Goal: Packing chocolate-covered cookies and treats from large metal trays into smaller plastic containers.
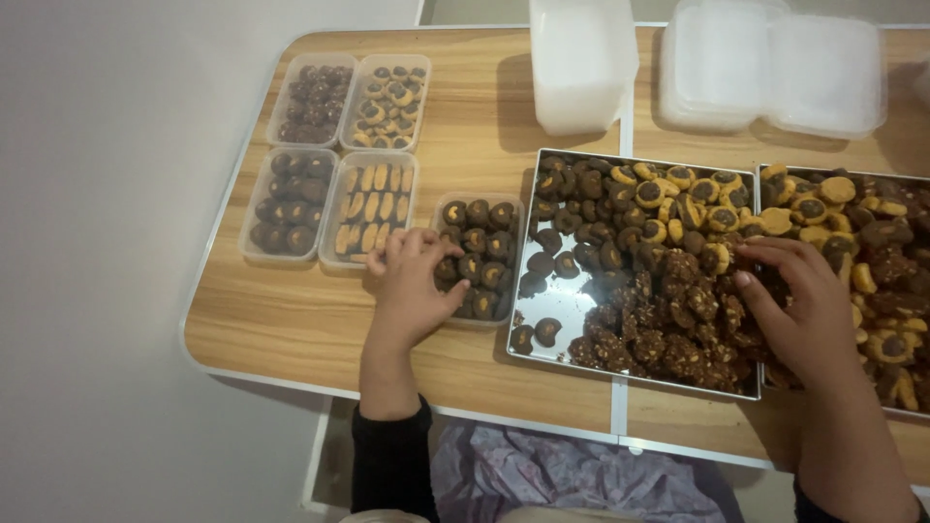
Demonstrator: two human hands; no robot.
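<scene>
Filling box: I saw the small clear container (481, 254) of dark cookies sitting on the wooden table (291, 320), just left of the steel tray (562, 305) and nearly touching it.
Left hand: my left hand (412, 286) lay over the container's left rim, fingers spread and curled loosely on the cookies — not clamped on any one that I could make out.
Right hand: my right hand (799, 300) was down among the chocolate clusters (668, 334) at the tray's right side, fingers bent as if pinching; whether a cookie sat between them I could not tell.
Crowding risk: the container looked close to full, so I judged another cookie pressed in could crack its neighbours or ride above the rim.
Tipping risk: the left hand's weight on one rim could have tilted the light box and spilled cookies onto the table.
Crumbling risk: the nut-covered clusters looked loose — a hard pinch might have broken one apart.
Tray edge: the trays lay close to the table's near edge, and a forearm resting there could have nudged them.
Second tray: another tray (906, 407) of mixed yellow and dark cookies lay touching on the right.
Filled boxes: four packed containers (334, 160) stood at the far left, well apart from my right hand.
Lids: stacked clear lids (775, 68) and an empty tub (579, 63) waited at the far edge.
</scene>
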